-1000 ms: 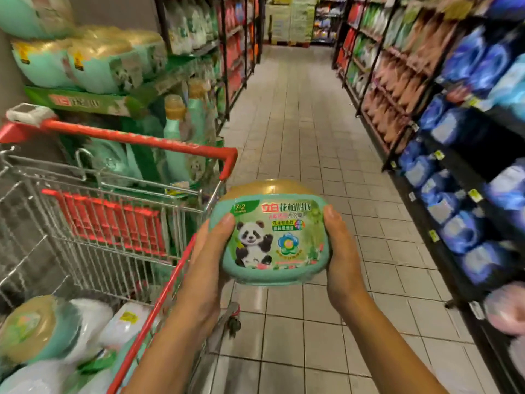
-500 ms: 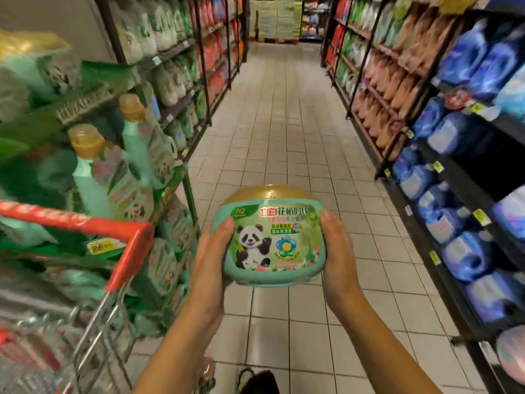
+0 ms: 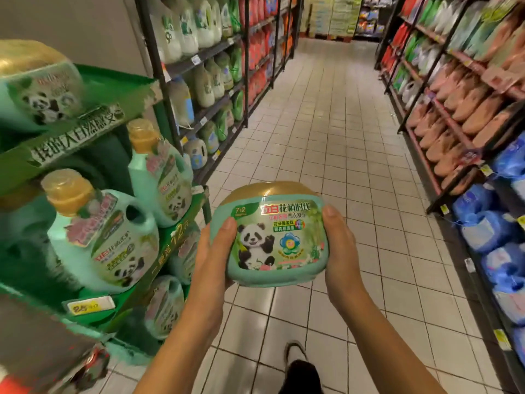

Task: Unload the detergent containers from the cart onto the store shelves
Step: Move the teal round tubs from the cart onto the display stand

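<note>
I hold a teal detergent tub with a gold lid and a panda label at chest height over the aisle floor. My left hand grips its left side and my right hand grips its right side. The green display shelf stands close on my left, with a matching panda tub on its top level and teal detergent bottles with orange caps below. Only a blurred red corner of the cart shows at the bottom left.
Dark metal shelving with white and green bottles runs along the left. Racks of pink and blue refill bags line the right. The tiled aisle stretches ahead. My shoe shows at the bottom.
The view has moved forward and left past the cart, which has slid almost out of frame. The green display shelf is now closer. Both hands still hold the tub, slightly tilted.
</note>
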Motion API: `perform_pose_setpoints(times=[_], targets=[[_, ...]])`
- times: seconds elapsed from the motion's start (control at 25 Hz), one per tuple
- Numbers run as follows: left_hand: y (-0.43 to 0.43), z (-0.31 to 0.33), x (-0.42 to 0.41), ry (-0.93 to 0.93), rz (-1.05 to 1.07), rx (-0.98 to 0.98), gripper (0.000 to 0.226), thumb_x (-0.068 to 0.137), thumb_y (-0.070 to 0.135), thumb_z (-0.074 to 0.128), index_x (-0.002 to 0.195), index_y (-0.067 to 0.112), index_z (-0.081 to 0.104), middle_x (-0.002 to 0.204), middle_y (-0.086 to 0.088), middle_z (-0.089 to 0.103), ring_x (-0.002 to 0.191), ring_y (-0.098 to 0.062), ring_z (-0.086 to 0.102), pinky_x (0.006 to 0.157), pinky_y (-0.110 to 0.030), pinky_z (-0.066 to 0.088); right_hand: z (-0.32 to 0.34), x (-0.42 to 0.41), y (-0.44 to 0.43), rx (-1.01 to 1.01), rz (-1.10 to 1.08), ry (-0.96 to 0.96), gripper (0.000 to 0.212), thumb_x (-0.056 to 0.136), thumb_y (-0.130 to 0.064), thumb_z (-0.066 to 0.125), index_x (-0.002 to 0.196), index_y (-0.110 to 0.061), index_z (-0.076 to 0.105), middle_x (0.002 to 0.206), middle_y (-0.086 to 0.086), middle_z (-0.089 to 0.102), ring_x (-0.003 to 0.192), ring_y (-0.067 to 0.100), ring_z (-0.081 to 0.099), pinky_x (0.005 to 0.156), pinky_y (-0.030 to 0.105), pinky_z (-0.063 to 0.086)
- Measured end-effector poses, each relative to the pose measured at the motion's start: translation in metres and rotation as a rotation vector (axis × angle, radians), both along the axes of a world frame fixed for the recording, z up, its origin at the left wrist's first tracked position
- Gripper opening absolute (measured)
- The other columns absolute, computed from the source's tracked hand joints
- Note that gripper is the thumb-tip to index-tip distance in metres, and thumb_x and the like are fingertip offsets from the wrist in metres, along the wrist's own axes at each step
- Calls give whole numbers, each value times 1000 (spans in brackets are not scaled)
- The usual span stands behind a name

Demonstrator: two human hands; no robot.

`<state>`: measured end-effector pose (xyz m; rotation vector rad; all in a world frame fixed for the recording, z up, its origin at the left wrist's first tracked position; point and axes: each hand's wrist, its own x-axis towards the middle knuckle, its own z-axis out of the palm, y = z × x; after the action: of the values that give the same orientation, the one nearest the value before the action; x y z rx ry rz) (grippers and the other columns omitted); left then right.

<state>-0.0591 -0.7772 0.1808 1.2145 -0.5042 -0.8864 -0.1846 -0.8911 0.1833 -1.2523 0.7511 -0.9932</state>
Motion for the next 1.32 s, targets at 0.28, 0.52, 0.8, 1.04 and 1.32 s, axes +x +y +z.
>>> perform_pose_setpoints(times=[0.28, 0.52, 0.8, 1.04, 1.32], targets=[[-78, 5, 75, 42, 346, -53, 66, 76, 55, 62, 135, 26, 51, 118, 0, 71, 104, -16, 69, 71, -25, 59, 6, 117, -115, -38, 376, 13, 57, 85, -52, 47, 116, -8, 61, 112, 18, 66, 106, 34, 64, 91, 48, 54], [-93, 35, 126, -114, 642, -71, 74, 61, 59, 75, 128, 42, 50, 118, 10, 69, 109, -13, 66, 83, -31, 56, 37, 223, -162, -110, 780, -102, 59, 78, -57, 51, 120, -17, 61, 123, 15, 63, 116, 29, 59, 99, 52, 47], [-95, 68, 201, -279, 814, -112, 79, 64, 49, 75, 136, 35, 43, 118, 9, 69, 106, -10, 68, 75, -18, 56, 63, 337, -176, -63, 1136, -309, 48, 84, -48, 61, 122, -19, 58, 109, -4, 71, 105, 12, 67, 81, 27, 57], [-121, 96, 264, -406, 803, -104, 82, 59, 50, 78, 133, 37, 45, 124, 5, 66, 112, -13, 65, 84, -23, 55, 91, 406, -215, -209, 1272, -298, 89, 62, -61, 78, 134, -22, 44, 118, -1, 68, 110, 20, 65, 80, 29, 57], [-165, 116, 313, -518, 826, -70, 83, 59, 49, 82, 132, 37, 46, 117, 6, 69, 105, -12, 68, 75, -18, 55, 110, 484, -270, -237, 1484, -350, 65, 70, -48, 79, 128, -34, 53, 120, 0, 68, 108, 20, 67, 79, 28, 58]])
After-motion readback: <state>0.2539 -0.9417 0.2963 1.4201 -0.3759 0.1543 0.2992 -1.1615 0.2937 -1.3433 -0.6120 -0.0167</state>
